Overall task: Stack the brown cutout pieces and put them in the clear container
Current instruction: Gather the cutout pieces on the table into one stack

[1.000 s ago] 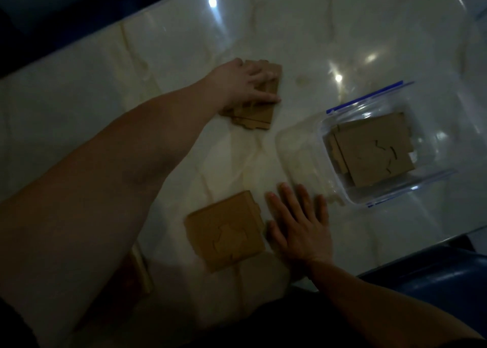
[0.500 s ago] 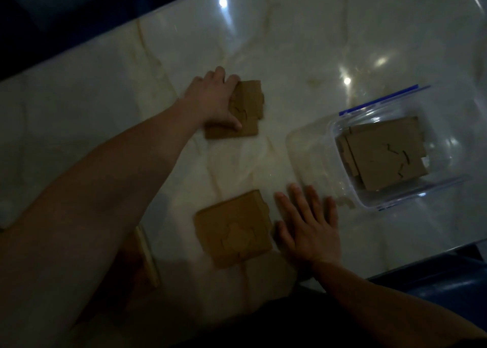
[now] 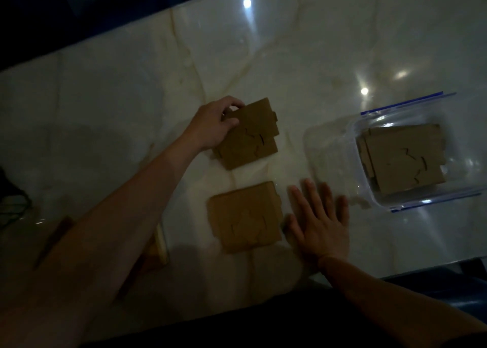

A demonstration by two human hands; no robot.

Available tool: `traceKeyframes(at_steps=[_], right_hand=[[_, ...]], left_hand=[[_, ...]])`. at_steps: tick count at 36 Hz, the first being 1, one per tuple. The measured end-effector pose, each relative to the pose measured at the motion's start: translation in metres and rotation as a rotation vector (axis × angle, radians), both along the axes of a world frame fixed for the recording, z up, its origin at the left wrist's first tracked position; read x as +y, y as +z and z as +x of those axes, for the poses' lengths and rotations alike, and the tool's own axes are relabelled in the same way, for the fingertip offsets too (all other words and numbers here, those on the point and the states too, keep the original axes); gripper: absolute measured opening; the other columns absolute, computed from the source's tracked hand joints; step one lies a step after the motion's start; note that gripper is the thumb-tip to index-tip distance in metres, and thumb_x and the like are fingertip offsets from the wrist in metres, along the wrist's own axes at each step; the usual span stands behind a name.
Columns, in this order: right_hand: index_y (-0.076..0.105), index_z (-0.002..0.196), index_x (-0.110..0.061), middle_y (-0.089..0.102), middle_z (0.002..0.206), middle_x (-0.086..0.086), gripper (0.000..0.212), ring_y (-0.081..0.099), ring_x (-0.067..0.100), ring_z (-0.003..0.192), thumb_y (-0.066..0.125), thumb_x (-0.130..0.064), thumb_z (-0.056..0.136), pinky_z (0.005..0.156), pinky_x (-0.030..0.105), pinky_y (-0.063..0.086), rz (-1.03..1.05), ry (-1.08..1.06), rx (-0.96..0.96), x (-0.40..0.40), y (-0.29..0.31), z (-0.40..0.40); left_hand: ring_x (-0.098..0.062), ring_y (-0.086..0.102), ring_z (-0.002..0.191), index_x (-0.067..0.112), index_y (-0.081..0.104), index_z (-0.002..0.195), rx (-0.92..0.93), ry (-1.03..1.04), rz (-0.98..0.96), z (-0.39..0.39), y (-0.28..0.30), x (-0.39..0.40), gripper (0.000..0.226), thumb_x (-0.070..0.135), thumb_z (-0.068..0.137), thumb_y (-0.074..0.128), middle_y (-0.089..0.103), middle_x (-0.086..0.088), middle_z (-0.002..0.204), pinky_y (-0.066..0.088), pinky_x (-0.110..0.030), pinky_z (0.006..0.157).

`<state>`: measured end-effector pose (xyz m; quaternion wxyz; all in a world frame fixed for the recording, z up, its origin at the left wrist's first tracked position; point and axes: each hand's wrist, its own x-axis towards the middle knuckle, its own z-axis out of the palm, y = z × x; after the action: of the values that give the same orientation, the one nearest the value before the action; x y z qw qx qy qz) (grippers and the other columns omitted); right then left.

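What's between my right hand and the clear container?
Only bare marble table, seen from the head camera. The right hand lies flat just short of the clear container.

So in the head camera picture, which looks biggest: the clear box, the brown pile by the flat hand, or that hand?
1. clear box
2. and 3. brown pile and right hand: look alike, too close to rank.

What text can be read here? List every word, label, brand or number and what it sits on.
None can be read.
Cutouts held by the left hand: plain brown, only cut slits.
Near stack beside the right hand: no print.
Container: clear with blue rim strips, no visible label; pieces inside blank.
Table: marble veins and glare only.
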<state>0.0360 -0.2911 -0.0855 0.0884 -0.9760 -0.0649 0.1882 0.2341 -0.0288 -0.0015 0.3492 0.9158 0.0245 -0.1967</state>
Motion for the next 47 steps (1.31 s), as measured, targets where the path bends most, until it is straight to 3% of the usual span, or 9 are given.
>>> traceKeyframes(at_steps=[3,9,16,21,27,33,36,39,47], right_hand=[[0.0,0.154,-0.043,-0.002,0.166,-0.007,0.068,-0.008,0.021,0.152,0.024,-0.063,0.094,0.119,0.053,-0.005,-0.015,0.001,0.004,0.0,-0.002,-0.001],[-0.003,0.154,-0.043,-0.01,0.165,-0.008,0.068,-0.014,0.02,0.152,0.018,-0.065,0.094,0.119,0.054,-0.005,0.0,0.014,0.014,-0.001,-0.002,0.0],[-0.007,0.153,-0.043,-0.012,0.165,-0.007,0.068,-0.016,0.02,0.151,0.017,-0.064,0.093,0.119,0.052,-0.007,-0.003,0.016,0.023,-0.002,0.001,-0.001],[-0.003,0.154,-0.043,-0.005,0.166,-0.007,0.069,-0.011,0.018,0.151,0.019,-0.065,0.092,0.119,0.049,-0.008,-0.003,0.017,0.007,-0.004,-0.002,-0.001],[0.001,0.154,-0.044,-0.001,0.165,-0.009,0.067,-0.004,0.019,0.152,0.019,-0.064,0.093,0.12,0.048,-0.007,0.0,0.01,-0.014,-0.005,-0.005,-0.002],[0.005,0.154,-0.043,0.005,0.165,-0.008,0.066,0.0,0.02,0.152,0.021,-0.062,0.093,0.12,0.047,-0.006,-0.005,0.006,-0.042,-0.003,-0.002,-0.002],[0.003,0.154,-0.044,0.005,0.165,-0.008,0.066,-0.002,0.019,0.152,0.022,-0.061,0.093,0.12,0.047,-0.007,-0.003,0.008,-0.037,-0.003,-0.002,-0.002],[0.0,0.154,-0.044,0.002,0.165,-0.008,0.066,-0.004,0.02,0.152,0.02,-0.062,0.093,0.12,0.047,-0.009,-0.015,0.009,-0.031,-0.003,-0.003,-0.001],[0.003,0.154,-0.045,0.003,0.165,-0.01,0.067,-0.005,0.018,0.152,0.025,-0.062,0.093,0.12,0.046,-0.01,-0.015,-0.001,-0.042,-0.003,-0.005,-0.001]], left_hand=[[-0.009,0.055,0.082,0.032,0.061,0.114,0.0,0.075,-0.052,-0.016,0.006,0.007,0.029,0.014,0.091,0.057,0.057,0.01,0.09,0.039,-0.014,0.065],[-0.011,0.062,0.084,0.032,0.063,0.111,-0.001,0.174,-0.16,-0.052,0.023,0.02,0.028,0.011,0.092,0.057,0.064,0.005,0.091,0.048,-0.024,0.072],[0.001,0.056,0.077,0.035,0.063,0.109,0.097,0.064,-0.122,-0.106,0.022,0.016,0.029,0.012,0.092,0.06,0.059,0.016,0.087,0.042,-0.013,0.068],[-0.015,0.062,0.094,0.028,0.065,0.115,0.143,0.029,-0.112,-0.139,0.007,0.005,0.031,0.01,0.09,0.061,0.065,0.001,0.099,0.045,-0.025,0.084],[-0.014,0.061,0.105,0.027,0.066,0.116,0.135,0.013,-0.073,-0.156,-0.014,-0.002,0.033,0.009,0.089,0.061,0.069,0.0,0.111,0.042,-0.021,0.09],[-0.02,0.061,0.104,0.024,0.066,0.117,0.086,-0.017,-0.012,-0.159,-0.029,-0.003,0.032,0.011,0.089,0.061,0.068,-0.004,0.112,0.044,-0.026,0.091],[-0.015,0.055,0.092,0.024,0.067,0.116,0.005,-0.028,0.027,-0.16,-0.033,-0.005,0.031,0.016,0.087,0.064,0.055,0.002,0.098,0.042,-0.025,0.082],[-0.015,0.049,0.093,0.02,0.067,0.113,-0.107,-0.031,0.08,-0.165,-0.036,-0.007,0.027,0.02,0.086,0.066,0.044,0.005,0.097,0.044,-0.028,0.084],[-0.024,0.053,0.091,0.018,0.066,0.112,-0.284,-0.035,0.256,-0.179,-0.046,-0.015,0.024,0.024,0.09,0.062,0.054,-0.006,0.1,0.046,-0.04,0.08]])
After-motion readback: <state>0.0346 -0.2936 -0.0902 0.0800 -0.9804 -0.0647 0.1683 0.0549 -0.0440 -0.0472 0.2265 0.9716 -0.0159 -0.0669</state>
